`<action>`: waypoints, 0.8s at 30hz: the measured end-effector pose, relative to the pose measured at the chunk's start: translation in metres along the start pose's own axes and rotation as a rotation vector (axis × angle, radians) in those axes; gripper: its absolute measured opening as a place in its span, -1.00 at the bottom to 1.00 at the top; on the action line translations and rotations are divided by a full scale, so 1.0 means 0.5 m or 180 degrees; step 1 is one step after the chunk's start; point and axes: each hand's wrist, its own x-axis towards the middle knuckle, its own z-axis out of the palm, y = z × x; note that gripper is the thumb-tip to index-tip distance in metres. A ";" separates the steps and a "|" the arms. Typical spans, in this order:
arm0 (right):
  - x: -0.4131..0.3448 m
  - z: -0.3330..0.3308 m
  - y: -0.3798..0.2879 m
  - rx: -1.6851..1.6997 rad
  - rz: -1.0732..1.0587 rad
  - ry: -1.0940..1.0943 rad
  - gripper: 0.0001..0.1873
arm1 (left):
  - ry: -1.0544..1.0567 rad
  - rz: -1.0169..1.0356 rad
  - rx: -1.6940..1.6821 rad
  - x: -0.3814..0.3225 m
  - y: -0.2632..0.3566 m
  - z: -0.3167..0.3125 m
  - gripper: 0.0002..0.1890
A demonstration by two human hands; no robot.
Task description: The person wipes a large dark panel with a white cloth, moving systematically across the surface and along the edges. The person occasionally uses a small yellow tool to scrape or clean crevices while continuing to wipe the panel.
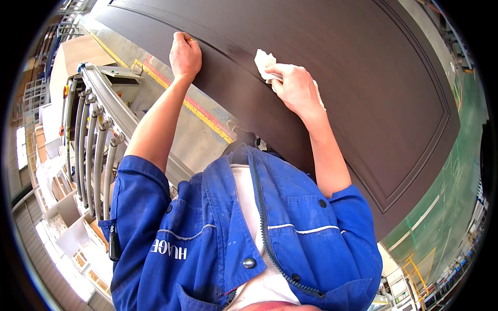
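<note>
A large dark brown panelled door or board [350, 97], with moulded grooves framing its face, lies before me. My left hand [186, 56] is closed in a fist over the panel's near-left border, beside the long groove. A bit of a small yellow thing [192, 39] shows at its fingers; the rest is hidden in the hand. Further right, my right hand [293, 85] pinches a crumpled white cloth or paper wipe [264, 62] between thumb and fingers. The wipe is at the panel's surface, just right of the groove, and part of it sticks out beside the wrist.
Left of me stands a metal rack with curved grey bars [97, 163], near a cardboard sheet [83, 54]. Yellow floor tape [202, 116] runs beneath the panel's left edge. Green floor [432, 206] lies beyond its right end, with a yellow railing [418, 276] farther off.
</note>
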 end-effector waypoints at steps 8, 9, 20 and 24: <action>0.064 0.084 0.014 0.0022 -0.0375 0.0277 -0.66 | 0.0145 0.0138 -0.0115 0.004 0.000 0.007 -0.85; 0.066 0.088 0.014 -0.0014 -0.0404 0.0304 -0.66 | 0.0165 0.0149 -0.0119 0.003 -0.002 0.009 -0.85; 0.004 -0.054 0.024 0.1231 0.0342 -0.0564 -0.68 | 0.0092 0.0112 -0.0127 0.002 -0.016 0.002 -0.84; -0.036 -0.116 0.039 0.1804 0.0422 0.0386 -0.57 | 0.0106 0.0097 -0.0149 0.003 0.002 0.004 -0.84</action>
